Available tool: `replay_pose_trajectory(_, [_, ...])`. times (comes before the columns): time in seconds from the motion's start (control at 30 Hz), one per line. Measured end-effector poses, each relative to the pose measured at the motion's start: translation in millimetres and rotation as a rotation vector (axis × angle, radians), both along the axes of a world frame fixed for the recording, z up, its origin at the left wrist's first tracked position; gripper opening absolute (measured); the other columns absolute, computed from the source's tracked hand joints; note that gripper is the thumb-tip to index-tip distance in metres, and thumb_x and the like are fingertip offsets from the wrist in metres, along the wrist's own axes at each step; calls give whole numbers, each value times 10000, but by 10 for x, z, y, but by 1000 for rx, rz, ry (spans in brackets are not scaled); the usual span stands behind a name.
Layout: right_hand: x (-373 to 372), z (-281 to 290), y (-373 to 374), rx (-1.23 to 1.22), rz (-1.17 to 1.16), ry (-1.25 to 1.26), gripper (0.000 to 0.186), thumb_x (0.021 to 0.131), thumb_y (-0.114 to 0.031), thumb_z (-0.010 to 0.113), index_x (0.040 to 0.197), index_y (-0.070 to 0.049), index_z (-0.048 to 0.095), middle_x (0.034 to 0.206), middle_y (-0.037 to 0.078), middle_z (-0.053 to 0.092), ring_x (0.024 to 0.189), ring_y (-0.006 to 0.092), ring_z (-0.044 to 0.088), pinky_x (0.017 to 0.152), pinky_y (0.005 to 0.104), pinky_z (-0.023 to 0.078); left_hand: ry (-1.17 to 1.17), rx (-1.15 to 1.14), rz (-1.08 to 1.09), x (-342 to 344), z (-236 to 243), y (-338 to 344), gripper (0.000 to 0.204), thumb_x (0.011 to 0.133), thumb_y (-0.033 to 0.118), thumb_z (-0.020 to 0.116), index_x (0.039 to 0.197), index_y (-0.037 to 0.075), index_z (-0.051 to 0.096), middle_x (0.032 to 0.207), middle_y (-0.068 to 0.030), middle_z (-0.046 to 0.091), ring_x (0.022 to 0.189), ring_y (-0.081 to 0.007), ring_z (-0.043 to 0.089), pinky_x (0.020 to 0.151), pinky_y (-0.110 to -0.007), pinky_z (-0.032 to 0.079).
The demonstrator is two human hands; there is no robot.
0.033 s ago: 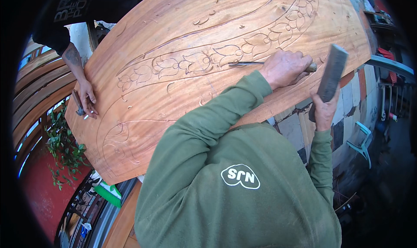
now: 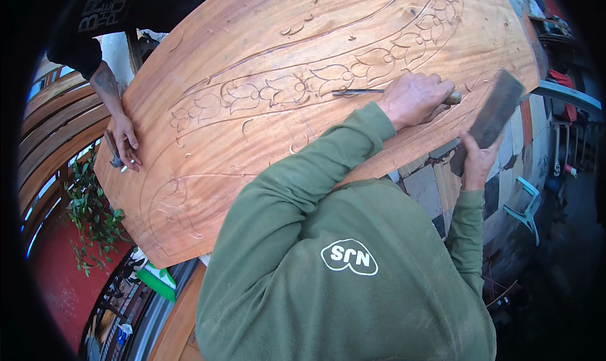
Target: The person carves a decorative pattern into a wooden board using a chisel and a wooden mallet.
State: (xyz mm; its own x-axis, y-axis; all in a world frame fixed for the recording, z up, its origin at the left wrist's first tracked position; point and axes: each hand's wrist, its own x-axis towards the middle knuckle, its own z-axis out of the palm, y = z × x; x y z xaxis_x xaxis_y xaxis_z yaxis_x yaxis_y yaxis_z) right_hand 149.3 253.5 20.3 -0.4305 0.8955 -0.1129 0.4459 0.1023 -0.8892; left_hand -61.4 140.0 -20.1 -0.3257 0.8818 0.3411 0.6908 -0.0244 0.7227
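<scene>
My left hand (image 2: 416, 99) is wrapped round the handle of a chisel (image 2: 358, 92) and rests on a large carved wooden panel (image 2: 221, 133). The chisel's thin dark blade lies low and points left, over a row of carved flowers. At the panel's right edge, my right hand (image 2: 478, 163) grips a long, flat wooden mallet (image 2: 497, 111). Its broad end leans up and to the right, apart from the chisel's butt. Curved grooves and outlined leaves cover much of the panel, with a few loose shavings on it.
At the far left, a co-worker's hand (image 2: 127, 141) rests on the panel edge, holding a small white stick, beside a dark tool (image 2: 113, 150). A leafy plant (image 2: 91, 203) and a green broom (image 2: 158, 282) are below. A pale green chair (image 2: 525, 209) stands at right.
The mallet in my right hand has tilted to the right, and its upper end sits slightly lower. My left hand and the chisel stay in place.
</scene>
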Motion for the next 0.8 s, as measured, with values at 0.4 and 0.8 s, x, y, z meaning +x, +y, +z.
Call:
replay_pose_trajectory(0.4, [-312, 165, -55, 9, -66, 121, 859, 776, -10, 814, 1514, 33, 377, 1284, 129, 590, 1090, 225, 612, 978, 335, 500, 37, 66, 111, -99, 93, -78, 315, 910, 344, 749, 1055, 121, 580, 868, -80, 646, 793, -311, 698, 613, -444, 554])
replay_pose_trajectory(0.8, [-477, 179, 116, 7, -66, 239, 801, 794, 1, 813, 1479, 26, 397, 1235, 141, 609, 1063, 218, 625, 942, 341, 526, 27, 89, 222, -151, 135, -63, 315, 891, 328, 776, 1062, 136, 594, 860, -76, 651, 771, -314, 696, 588, -440, 550])
